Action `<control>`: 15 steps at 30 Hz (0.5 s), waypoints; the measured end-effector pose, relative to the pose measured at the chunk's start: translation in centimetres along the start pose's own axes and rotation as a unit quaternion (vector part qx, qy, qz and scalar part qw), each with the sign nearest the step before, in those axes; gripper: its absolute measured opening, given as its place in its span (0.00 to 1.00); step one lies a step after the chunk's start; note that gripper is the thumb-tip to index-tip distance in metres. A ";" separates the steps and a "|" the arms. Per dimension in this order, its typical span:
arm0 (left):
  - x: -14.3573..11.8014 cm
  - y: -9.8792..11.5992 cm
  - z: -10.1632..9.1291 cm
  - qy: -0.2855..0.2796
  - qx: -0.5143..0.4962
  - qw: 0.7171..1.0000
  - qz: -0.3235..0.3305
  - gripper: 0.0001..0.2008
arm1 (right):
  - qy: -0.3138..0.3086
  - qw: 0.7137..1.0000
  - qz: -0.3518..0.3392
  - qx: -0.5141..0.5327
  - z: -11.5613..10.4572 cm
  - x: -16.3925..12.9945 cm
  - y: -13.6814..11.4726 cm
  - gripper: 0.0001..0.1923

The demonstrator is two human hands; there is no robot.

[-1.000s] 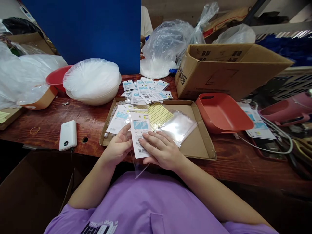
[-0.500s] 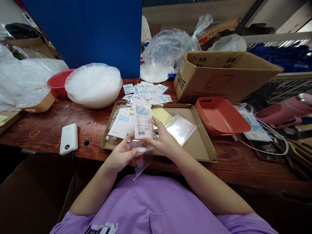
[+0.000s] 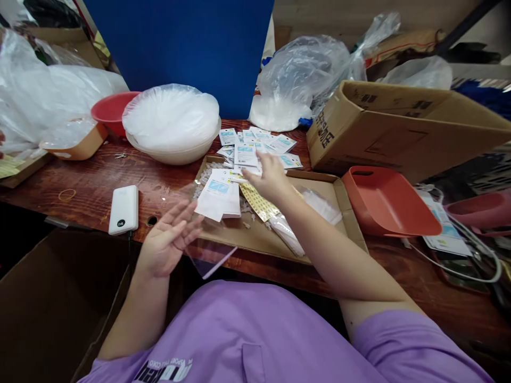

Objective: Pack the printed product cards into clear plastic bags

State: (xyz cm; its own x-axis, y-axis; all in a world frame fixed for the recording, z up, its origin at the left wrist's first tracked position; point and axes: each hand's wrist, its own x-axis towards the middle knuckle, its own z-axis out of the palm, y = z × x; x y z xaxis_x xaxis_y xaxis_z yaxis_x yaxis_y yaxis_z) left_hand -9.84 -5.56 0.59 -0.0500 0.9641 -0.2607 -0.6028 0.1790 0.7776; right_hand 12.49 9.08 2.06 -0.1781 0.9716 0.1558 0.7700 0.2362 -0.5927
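Left hand (image 3: 170,239) open, steadying clear sleeve (image 3: 209,255); right hand (image 3: 268,178) pinching card (image 3: 244,169); risk: unsupported sleeve slipping off table edge (image 3: 131,234).

Small packing workshop, hand-assembly bench: worn wooden table (image 3: 91,183) w/ shipping cartons (image 3: 403,125), plastic bags of stock (image 3: 299,80), piles of printed product cards (image 3: 255,149), sorting trays (image 3: 389,205).

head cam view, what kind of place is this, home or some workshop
Most likely a small packing workshop, not a home. The wooden table holds a heap of printed packet cards, a flat cardboard tray with clear sleeves, and an open carton. The right hand reaches the cards.
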 end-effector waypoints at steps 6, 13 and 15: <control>-0.8 2.8 -2.9 0.067 -0.034 0.997 0.009 0.14 | -0.172 0.931 -0.255 -0.197 5.9 -6.3 -4.4 0.41; -1.5 3.9 -4.0 0.070 -0.039 0.996 0.042 0.23 | -0.151 0.920 -0.293 -0.214 5.8 -6.7 -3.7 0.22; -1.4 3.7 -4.3 0.057 -0.036 0.996 0.053 0.28 | -0.086 0.935 -0.305 -0.160 4.5 -7.2 -2.8 0.23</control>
State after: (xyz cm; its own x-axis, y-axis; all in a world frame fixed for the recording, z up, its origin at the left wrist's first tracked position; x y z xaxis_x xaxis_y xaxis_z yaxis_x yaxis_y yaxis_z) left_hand -15.39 -7.08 1.33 -0.2030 0.9477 -0.2462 -0.6447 0.0599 0.7621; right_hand 8.83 1.48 -0.99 -0.7187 0.6522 0.2411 0.6323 0.7572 -0.1638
